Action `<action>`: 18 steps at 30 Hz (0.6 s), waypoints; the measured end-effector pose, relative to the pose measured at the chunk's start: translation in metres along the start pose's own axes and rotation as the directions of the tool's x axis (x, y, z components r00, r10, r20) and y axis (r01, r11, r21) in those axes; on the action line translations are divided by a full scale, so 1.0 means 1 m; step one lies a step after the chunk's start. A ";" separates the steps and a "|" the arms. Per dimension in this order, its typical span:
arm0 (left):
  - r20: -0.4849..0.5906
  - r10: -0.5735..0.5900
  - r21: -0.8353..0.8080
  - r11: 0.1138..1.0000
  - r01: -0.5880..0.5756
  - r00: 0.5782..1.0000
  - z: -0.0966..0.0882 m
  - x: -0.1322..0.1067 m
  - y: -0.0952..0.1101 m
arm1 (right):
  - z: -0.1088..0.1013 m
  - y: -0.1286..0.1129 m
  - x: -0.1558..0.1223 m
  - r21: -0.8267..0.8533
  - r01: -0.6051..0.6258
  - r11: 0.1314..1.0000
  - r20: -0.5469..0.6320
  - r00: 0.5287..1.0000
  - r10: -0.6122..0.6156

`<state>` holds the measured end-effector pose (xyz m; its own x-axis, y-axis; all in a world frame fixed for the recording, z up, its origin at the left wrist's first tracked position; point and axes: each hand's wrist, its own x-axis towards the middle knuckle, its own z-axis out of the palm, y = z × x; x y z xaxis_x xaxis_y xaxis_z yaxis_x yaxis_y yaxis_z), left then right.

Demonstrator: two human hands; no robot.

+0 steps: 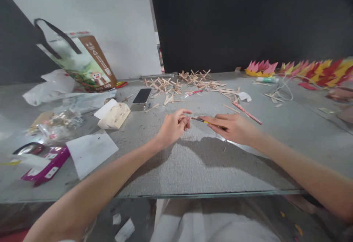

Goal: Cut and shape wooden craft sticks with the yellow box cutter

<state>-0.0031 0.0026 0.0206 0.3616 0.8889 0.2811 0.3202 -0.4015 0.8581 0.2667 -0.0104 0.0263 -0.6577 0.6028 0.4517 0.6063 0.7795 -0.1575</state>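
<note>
Slim yellow-black tool [204, 121] in right hand [233, 127], tip beside left hand [175, 125]

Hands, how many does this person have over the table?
2. The left hand is over the middle of the table; the right hand is just right of it, holding a thin tool. Both are in plain view, so neither is hidden.
</note>
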 end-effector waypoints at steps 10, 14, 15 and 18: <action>-0.015 -0.036 -0.104 0.994 0.034 0.999 0.000 0.001 -0.002 | 0.002 0.004 -0.002 -0.003 0.014 1.000 0.031 0.999 -0.014; -0.028 -0.057 -0.122 0.991 0.053 0.998 0.001 0.003 -0.003 | 0.002 0.005 -0.001 -0.002 0.006 1.000 0.063 0.998 -0.005; -0.030 -0.060 -0.114 0.992 0.056 0.998 0.001 0.003 -0.003 | 0.002 0.004 -0.001 -0.001 0.001 1.000 0.071 0.997 -0.001; -0.023 -0.066 -0.079 0.995 0.064 0.998 0.000 0.004 -0.003 | 0.003 0.002 0.000 0.031 -0.032 0.999 0.092 0.995 0.029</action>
<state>-0.0025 0.0070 0.0190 0.3191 0.9185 0.2336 0.2727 -0.3251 0.9055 0.2670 -0.0084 0.0233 -0.6786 0.6381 0.3638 0.6125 0.7650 -0.1991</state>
